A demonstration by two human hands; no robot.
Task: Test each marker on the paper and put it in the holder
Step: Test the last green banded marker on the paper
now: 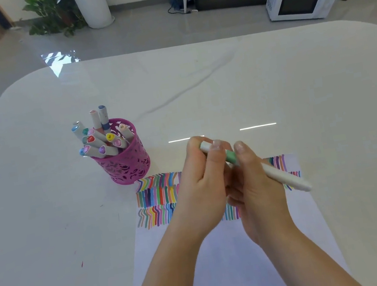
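Centre of frame, above the paper: one marker is held in both hands, clear of the sheet. Its long axis runs from upper left to lower right. The upper-left end sits in the left hand; the lower-right end sticks out past the right hand.

- Left fingers: curled tight round the upper-left end, thumb on top. Looks like the cap end, with a green band just right of the thumb.
- Right fingers: wrapped round the middle of the barrel, thumb pressing by the green band.
- The hands are touching or nearly so at the band. Cannot tell if the cap is seated or partly off. Judgement: the cap is being worked along the barrel's axis, either on or off.

The holder, pink and perforated, stands upright at left centre on the table, just beyond the paper's upper-left corner. It is packed with capped markers leaning left.

The holder lies up and left of the hands, and the left hand is the nearer one. If the marker goes in next, its axis has to swing from slanted to roughly upright.
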